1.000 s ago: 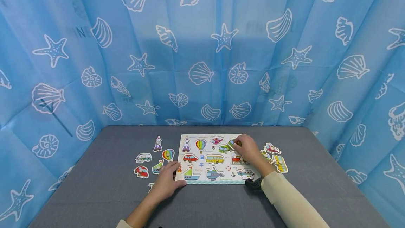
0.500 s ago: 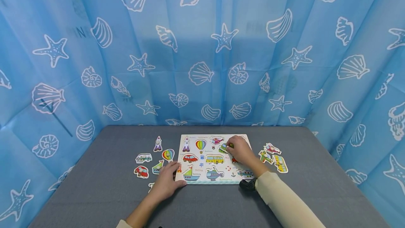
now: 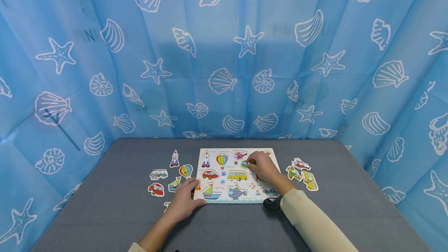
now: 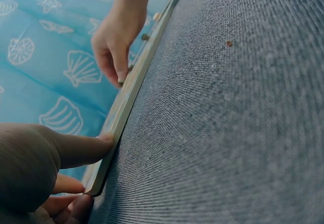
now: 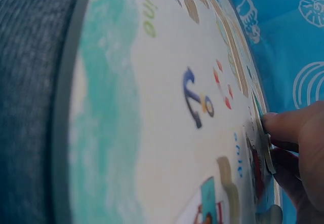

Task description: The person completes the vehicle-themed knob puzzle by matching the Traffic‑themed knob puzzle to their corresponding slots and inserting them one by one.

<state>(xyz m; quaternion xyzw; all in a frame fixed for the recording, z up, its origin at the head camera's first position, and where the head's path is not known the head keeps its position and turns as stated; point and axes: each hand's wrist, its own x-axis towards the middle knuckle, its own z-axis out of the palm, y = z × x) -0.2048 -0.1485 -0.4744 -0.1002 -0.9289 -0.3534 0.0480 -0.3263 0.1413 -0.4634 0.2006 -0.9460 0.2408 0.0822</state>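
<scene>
A white puzzle board (image 3: 227, 201) with printed vehicles lies on the table. My left hand (image 3: 185, 199) grips its near left corner; in the left wrist view, the thumb (image 4: 88, 150) lies along the front edge, with fingers round the side. Over the board's upper right, my right hand (image 3: 264, 166) pinches a green vehicle puzzle piece (image 3: 244, 164) by its knob, at the printed green vehicle. The hand covers much of that piece. In the right wrist view the thumb and fingers (image 5: 286, 127) are low at the board's surface. Under the right forearm sits a ship piece (image 3: 271, 192).
Left of the board lie rocket (image 3: 174, 159), balloon (image 3: 186, 171), sailboat (image 3: 174, 184) and red car (image 3: 156, 189) pieces, among others. Helicopter (image 3: 301, 163), airplane (image 3: 294, 173) and yellow bus (image 3: 310, 181) pieces lie to the right. A blue curtain (image 3: 224, 100) hangs behind the table.
My right hand has moved left with the green vehicle piece, from beside the printed green vehicle onto it. The left hand stays at the board's corner.
</scene>
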